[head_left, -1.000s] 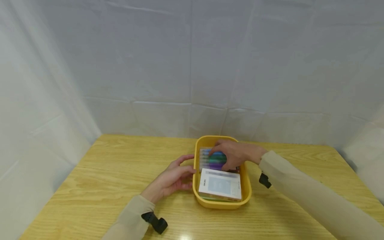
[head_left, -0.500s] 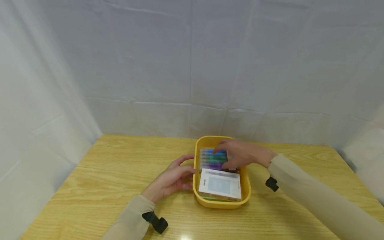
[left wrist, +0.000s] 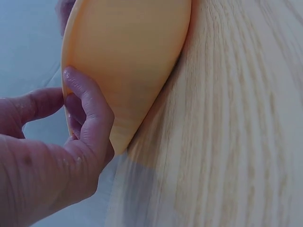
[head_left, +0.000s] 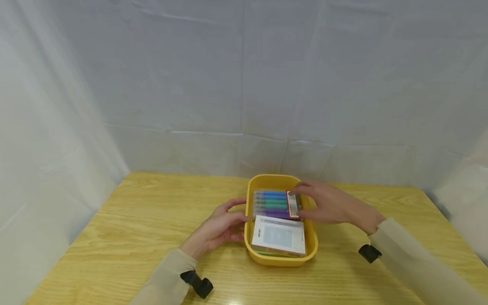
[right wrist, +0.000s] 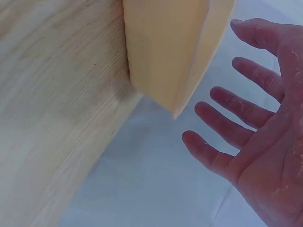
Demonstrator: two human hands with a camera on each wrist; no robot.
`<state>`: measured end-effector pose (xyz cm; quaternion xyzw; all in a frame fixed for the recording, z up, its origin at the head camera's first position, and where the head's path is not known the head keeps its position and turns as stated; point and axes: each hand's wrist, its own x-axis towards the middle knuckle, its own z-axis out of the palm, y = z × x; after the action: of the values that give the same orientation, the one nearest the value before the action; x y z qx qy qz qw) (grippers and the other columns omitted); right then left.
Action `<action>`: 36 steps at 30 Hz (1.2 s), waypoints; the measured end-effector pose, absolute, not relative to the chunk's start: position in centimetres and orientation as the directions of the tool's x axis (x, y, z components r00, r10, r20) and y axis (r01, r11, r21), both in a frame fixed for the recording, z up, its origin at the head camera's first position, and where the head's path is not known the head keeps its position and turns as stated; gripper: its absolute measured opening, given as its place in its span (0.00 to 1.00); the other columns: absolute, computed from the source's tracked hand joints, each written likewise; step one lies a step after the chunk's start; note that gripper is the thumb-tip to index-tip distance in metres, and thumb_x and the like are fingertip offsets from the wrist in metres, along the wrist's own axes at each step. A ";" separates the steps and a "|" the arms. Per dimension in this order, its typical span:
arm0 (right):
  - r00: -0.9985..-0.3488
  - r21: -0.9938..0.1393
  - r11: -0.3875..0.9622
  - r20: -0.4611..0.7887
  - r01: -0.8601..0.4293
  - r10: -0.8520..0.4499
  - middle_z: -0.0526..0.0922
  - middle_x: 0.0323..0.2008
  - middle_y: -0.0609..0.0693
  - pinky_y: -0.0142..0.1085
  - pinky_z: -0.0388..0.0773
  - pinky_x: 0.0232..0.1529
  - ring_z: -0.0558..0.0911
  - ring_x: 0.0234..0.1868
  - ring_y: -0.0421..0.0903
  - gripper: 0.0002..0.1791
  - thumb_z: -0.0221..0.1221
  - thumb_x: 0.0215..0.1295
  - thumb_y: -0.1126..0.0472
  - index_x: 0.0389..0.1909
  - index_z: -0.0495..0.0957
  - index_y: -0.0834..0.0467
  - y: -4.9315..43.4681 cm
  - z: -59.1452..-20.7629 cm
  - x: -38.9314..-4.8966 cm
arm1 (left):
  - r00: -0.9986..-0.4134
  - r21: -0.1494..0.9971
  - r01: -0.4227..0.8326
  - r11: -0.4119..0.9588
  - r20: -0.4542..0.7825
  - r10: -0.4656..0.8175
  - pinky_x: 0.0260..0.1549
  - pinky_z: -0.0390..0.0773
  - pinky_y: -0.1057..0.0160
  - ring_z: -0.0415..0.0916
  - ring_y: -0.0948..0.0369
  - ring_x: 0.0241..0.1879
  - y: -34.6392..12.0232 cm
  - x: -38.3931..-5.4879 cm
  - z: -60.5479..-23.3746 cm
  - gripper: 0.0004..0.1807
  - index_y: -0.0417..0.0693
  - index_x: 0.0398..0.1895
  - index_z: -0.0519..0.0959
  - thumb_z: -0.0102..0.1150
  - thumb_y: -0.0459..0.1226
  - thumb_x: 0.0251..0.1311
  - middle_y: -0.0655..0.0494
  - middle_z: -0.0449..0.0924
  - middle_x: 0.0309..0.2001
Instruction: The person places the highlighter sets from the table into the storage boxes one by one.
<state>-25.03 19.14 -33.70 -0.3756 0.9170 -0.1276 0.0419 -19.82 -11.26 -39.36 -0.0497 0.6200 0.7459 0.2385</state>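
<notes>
A yellow basket (head_left: 283, 262) stands on the table, seen in all three views. My left hand (head_left: 219, 227) holds its left rim; in the left wrist view the thumb is at the rim and curled fingers (left wrist: 92, 106) press the outer wall. Inside, a clear pack of blue, green and purple pens (head_left: 271, 204) lies at the back, with a red-edged white label at its right end. In front of it lies a white box (head_left: 280, 235). My right hand (head_left: 331, 205) hovers over the basket's right side, its fingers (right wrist: 225, 125) spread and holding nothing.
The wooden table (head_left: 152, 220) extends on both sides of the basket. A pale sheet (head_left: 198, 84) hangs behind the table's back edge. A strip of something green (head_left: 272, 254) shows under the white box. Black wrist mounts (head_left: 198, 283) sit on both sleeves.
My right hand has drawn back to the right from over the pens, uncovering the pack and its label. My left hand stays at the rim, and the basket has barely moved.
</notes>
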 end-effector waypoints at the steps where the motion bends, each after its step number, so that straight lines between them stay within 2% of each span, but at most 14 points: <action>1: -0.720 -0.259 0.689 0.034 -0.676 -0.693 0.80 0.62 0.52 0.55 0.78 0.62 0.80 0.60 0.54 0.27 0.65 0.66 0.49 0.64 0.78 0.52 19.5 -33.8 -24.8 | -0.881 0.902 -0.415 -0.115 -0.368 0.296 0.33 0.83 0.62 0.79 0.60 0.42 -11.2 -19.9 -39.4 0.35 0.46 0.75 0.59 0.56 0.32 0.65 0.47 0.81 0.51; 7: -0.727 -0.243 0.690 0.122 -0.682 -0.676 0.80 0.62 0.57 0.57 0.78 0.61 0.80 0.62 0.58 0.27 0.65 0.65 0.50 0.64 0.79 0.54 21.2 -34.4 -23.3 | -0.883 0.907 -0.413 -0.086 -0.376 0.281 0.32 0.83 0.64 0.78 0.59 0.41 -11.2 -19.9 -39.4 0.35 0.46 0.75 0.60 0.57 0.32 0.66 0.45 0.80 0.52; 12: -0.748 -0.246 0.708 0.145 -0.662 -0.648 0.79 0.64 0.60 0.60 0.76 0.62 0.78 0.64 0.63 0.26 0.65 0.65 0.50 0.63 0.79 0.54 22.4 -34.6 -22.2 | -0.888 0.908 -0.411 -0.078 -0.379 0.261 0.32 0.83 0.63 0.77 0.58 0.42 -11.2 -20.0 -39.5 0.34 0.47 0.75 0.61 0.57 0.32 0.66 0.44 0.80 0.54; 17: -0.769 -0.241 0.731 0.150 -0.638 -0.622 0.79 0.64 0.60 0.61 0.77 0.60 0.79 0.63 0.64 0.27 0.65 0.66 0.49 0.64 0.78 0.53 23.5 -34.9 -21.6 | -0.895 0.912 -0.401 -0.084 -0.371 0.247 0.32 0.83 0.62 0.77 0.58 0.42 -11.2 -20.1 -39.5 0.34 0.46 0.74 0.62 0.57 0.31 0.65 0.43 0.80 0.53; 24: -0.793 -0.269 0.749 0.132 -0.606 -0.594 0.78 0.65 0.58 0.62 0.76 0.59 0.78 0.64 0.63 0.26 0.64 0.68 0.48 0.66 0.77 0.50 24.6 -35.0 -20.8 | -0.906 0.914 -0.395 -0.091 -0.371 0.203 0.36 0.84 0.60 0.77 0.55 0.45 -11.5 -20.2 -39.4 0.33 0.46 0.74 0.64 0.57 0.32 0.65 0.40 0.76 0.59; 31: -0.816 -0.270 0.771 0.147 -0.577 -0.559 0.77 0.66 0.57 0.62 0.76 0.58 0.78 0.64 0.63 0.28 0.64 0.68 0.47 0.66 0.77 0.50 25.7 -35.5 -20.3 | -0.908 0.918 -0.388 -0.081 -0.365 0.208 0.38 0.85 0.59 0.77 0.56 0.46 -11.9 -20.2 -39.4 0.33 0.46 0.74 0.63 0.57 0.32 0.65 0.40 0.76 0.59; 36: -0.839 -0.257 0.799 0.132 -0.544 -0.528 0.77 0.66 0.58 0.62 0.77 0.56 0.78 0.64 0.63 0.28 0.65 0.67 0.45 0.67 0.76 0.48 26.2 -36.1 -19.8 | -0.927 0.943 -0.332 0.009 -0.328 0.183 0.42 0.87 0.54 0.80 0.54 0.49 -11.9 -19.5 -39.6 0.31 0.44 0.74 0.64 0.56 0.34 0.67 0.38 0.78 0.59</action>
<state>-19.79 26.19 -36.11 -0.2827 0.9480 -0.1436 -0.0266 -19.48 -11.90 -39.59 -0.0544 0.6863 0.7017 0.1835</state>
